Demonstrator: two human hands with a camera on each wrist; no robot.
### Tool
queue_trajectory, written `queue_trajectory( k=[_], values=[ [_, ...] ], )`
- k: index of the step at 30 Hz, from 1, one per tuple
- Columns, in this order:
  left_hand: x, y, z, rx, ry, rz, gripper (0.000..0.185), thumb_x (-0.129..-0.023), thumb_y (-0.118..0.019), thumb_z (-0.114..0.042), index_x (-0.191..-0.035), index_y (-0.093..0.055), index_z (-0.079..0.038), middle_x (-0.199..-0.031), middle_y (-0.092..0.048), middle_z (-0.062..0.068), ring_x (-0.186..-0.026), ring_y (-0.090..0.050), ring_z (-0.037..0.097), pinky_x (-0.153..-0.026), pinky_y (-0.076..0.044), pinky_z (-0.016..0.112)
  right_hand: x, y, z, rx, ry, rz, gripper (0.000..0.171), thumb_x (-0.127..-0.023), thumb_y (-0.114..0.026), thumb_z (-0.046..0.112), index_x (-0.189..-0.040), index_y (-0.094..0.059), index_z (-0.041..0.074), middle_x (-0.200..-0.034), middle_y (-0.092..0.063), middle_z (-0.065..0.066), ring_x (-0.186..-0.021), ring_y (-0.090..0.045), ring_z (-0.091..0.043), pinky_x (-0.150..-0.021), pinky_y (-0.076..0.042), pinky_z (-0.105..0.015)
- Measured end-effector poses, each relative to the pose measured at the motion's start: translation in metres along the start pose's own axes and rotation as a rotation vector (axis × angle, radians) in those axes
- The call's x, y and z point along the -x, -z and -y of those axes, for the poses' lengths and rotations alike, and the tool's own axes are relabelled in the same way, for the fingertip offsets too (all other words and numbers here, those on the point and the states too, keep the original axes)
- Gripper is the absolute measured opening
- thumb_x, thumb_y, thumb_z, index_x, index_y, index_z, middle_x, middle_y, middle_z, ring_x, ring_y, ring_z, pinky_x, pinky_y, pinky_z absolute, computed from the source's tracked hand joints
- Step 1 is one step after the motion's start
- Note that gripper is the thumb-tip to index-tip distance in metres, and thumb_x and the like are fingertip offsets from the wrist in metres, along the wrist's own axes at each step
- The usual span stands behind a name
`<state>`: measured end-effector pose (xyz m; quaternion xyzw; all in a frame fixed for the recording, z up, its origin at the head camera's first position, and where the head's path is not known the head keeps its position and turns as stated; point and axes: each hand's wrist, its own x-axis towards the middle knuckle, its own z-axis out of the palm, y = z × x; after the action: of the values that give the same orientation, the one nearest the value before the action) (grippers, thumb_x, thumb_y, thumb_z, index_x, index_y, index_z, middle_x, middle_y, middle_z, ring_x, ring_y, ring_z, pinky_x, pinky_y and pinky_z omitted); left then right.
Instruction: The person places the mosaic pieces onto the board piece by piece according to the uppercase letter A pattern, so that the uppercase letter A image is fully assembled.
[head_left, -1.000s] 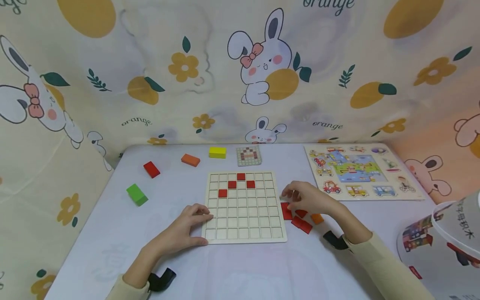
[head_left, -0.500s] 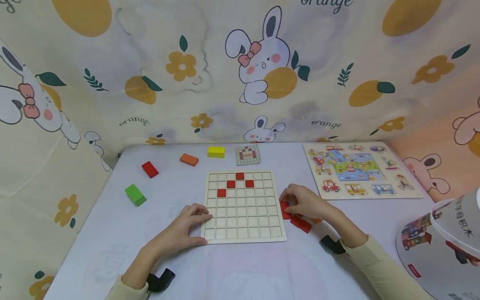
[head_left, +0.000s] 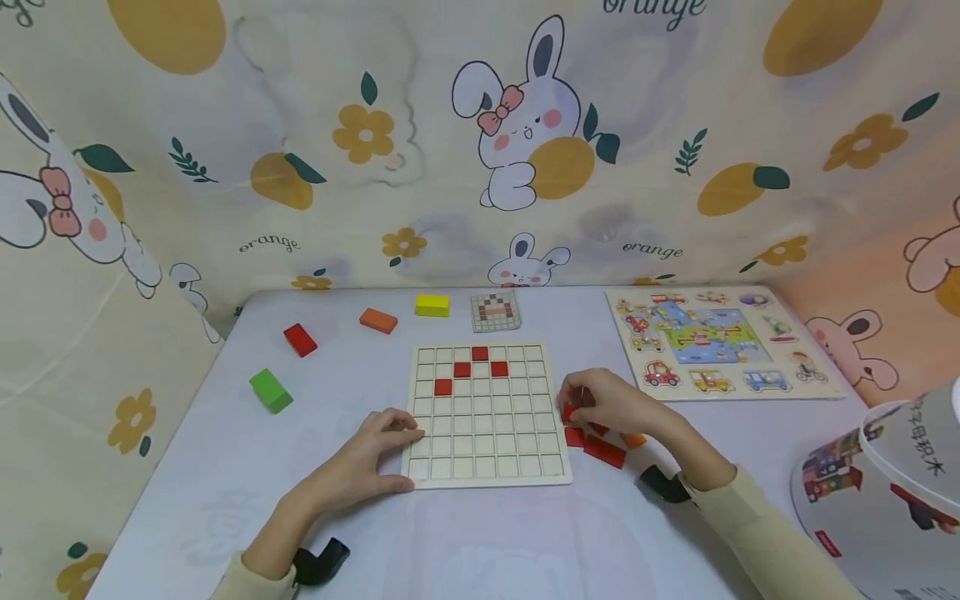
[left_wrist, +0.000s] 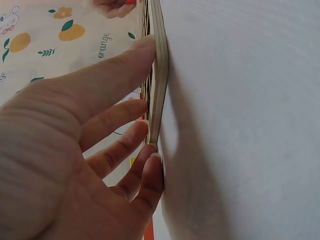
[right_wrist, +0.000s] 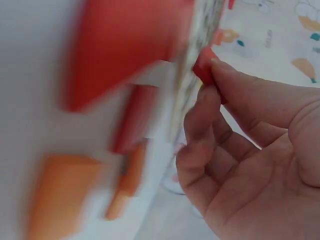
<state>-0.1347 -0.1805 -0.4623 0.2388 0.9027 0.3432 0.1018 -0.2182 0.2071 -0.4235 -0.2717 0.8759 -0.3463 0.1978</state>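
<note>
Head view: left hand (head_left: 362,457), fingers and thumb relaxed, touches left edge of grid board (head_left: 484,426); four red squares (head_left: 462,369) in upper cells. Right hand (head_left: 611,400) just beside board's right edge, near loose red blocks (head_left: 604,452).

Left wrist view: thumb, fingertips against board's edge.

Right wrist view: thumb, fingers pinch small red piece (right_wrist: 204,66); orange block (right_wrist: 62,195) blurred.

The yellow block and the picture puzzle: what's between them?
A small patterned card lies there, nearer the yellow block; between it and the picture puzzle is bare table, as the head view shows.
</note>
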Motion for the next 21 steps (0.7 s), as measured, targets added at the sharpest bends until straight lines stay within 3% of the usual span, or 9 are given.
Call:
queue_trajectory(
  k=[7, 12, 18, 21],
  values=[
    [-0.001, -0.001, 0.0, 0.001, 0.005, 0.006, 0.063, -0.078, -0.086, -0.024, -0.135, -0.063, -0.008, -0.133, -0.048, -0.001, -0.126, -0.039, 0.023, -0.105, -0.042, 0.05, -0.033, -0.002, 0.032, 0.021, 0.122, 0.02, 0.016, -0.088, -0.068, -0.007, -0.097, -0.065, 0.005, -0.084, -0.059, 0.0, -0.073, -0.054, -0.017, -0.062, -0.048, -0.026],
    [-0.001, -0.002, -0.001, 0.011, 0.029, 0.012, 0.063, -0.077, -0.087, -0.022, -0.135, -0.063, -0.009, -0.133, -0.048, -0.002, -0.126, -0.038, 0.021, -0.105, -0.042, 0.048, -0.069, -0.019, 0.055, -0.02, 0.175, 0.084, 0.013, -0.09, -0.065, -0.007, -0.097, -0.064, 0.004, -0.084, -0.059, -0.003, -0.071, -0.059, -0.021, -0.064, -0.05, -0.025],
    [0.0, 0.0, -0.001, 0.013, 0.039, 0.019, 0.063, -0.077, -0.087, -0.022, -0.135, -0.063, -0.011, -0.133, -0.048, -0.002, -0.126, -0.038, 0.021, -0.106, -0.041, 0.049, -0.11, -0.043, 0.073, -0.054, 0.242, 0.128, 0.014, -0.088, -0.067, -0.007, -0.1, -0.067, 0.0, -0.083, -0.058, -0.003, -0.073, -0.051, -0.012, -0.067, -0.045, -0.022],
    [-0.001, 0.001, -0.001, 0.014, 0.029, 0.016, 0.063, -0.077, -0.087, -0.022, -0.134, -0.064, -0.011, -0.133, -0.048, -0.003, -0.127, -0.039, 0.021, -0.106, -0.041, 0.05, -0.122, -0.053, 0.078, -0.031, 0.232, 0.138, 0.013, -0.088, -0.069, -0.007, -0.097, -0.068, 0.002, -0.08, -0.057, -0.002, -0.074, -0.049, -0.011, -0.067, -0.043, -0.021]
  ],
)
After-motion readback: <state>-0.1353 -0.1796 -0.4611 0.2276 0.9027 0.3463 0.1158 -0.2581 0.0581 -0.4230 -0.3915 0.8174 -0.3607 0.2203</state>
